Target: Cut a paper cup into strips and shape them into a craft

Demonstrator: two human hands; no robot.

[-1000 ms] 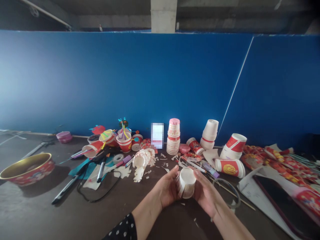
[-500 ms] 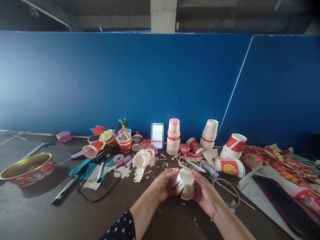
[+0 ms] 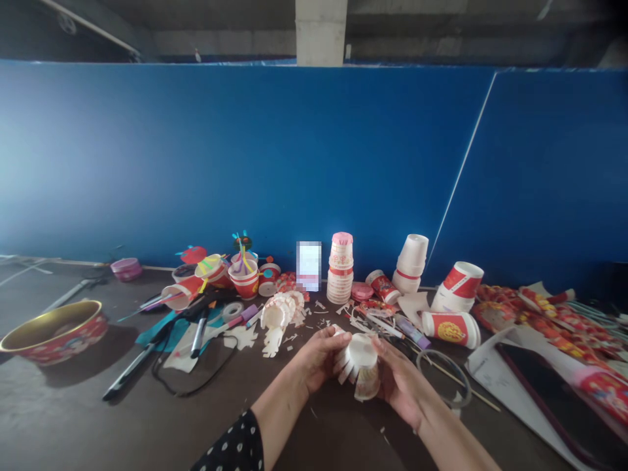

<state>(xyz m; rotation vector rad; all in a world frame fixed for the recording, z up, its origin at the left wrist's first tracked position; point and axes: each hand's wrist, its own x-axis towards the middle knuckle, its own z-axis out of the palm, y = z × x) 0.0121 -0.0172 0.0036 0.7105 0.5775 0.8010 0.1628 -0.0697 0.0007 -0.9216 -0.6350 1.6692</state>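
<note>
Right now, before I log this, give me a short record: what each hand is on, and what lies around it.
Left hand: holding the white paper cup from one side
Right hand: holding the same cup from the other side
Cup state: wall cut into splayed strips
Nearby: white paper scraps
Rest: stacked red-and-white paper cups; red bowl with gold interior

Red gold-rimmed bowl (image 3: pixel 61 348), probably tin
</note>
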